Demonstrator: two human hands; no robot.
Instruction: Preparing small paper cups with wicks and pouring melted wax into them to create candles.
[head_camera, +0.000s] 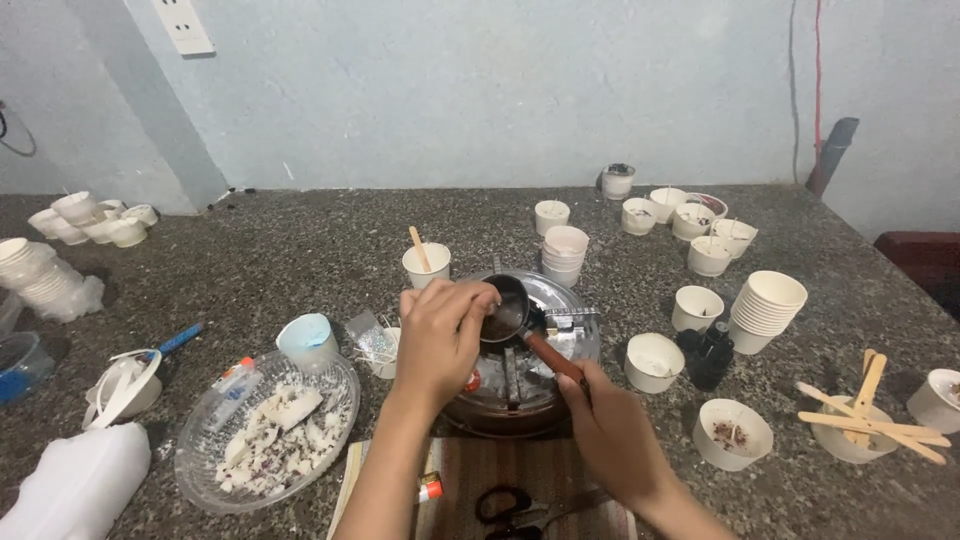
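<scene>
Small dark pot (506, 308) sits over the centre of a round single-burner stove (520, 350) near the front edge of the desk (300, 250). Right hand (615, 435) has its fingers wrapped shut around the pot's reddish-brown handle (552, 358); left hand (440, 335) hovers at the pot's rim, fingers bunched together in a pinch over the opening, what they pinch too small to tell. Risks, as judged: the left fingers are close to the pot and burner, so a burn is likely if either is hot; a long handle on a small pot gives leverage, so a twist of the right wrist could tip the contents onto the stove. A glue stick (430, 490) and scissors (505, 505) lie just in front of the stove and could be knocked by either forearm. Desk is dark speckled stone, crowded: clear plate of white flakes (265, 425) left, paper cups (765, 305) stacked and loose right, wooden sticks (870, 415) across one cup. Wall is pale blue plaster with a socket (183, 25).
</scene>
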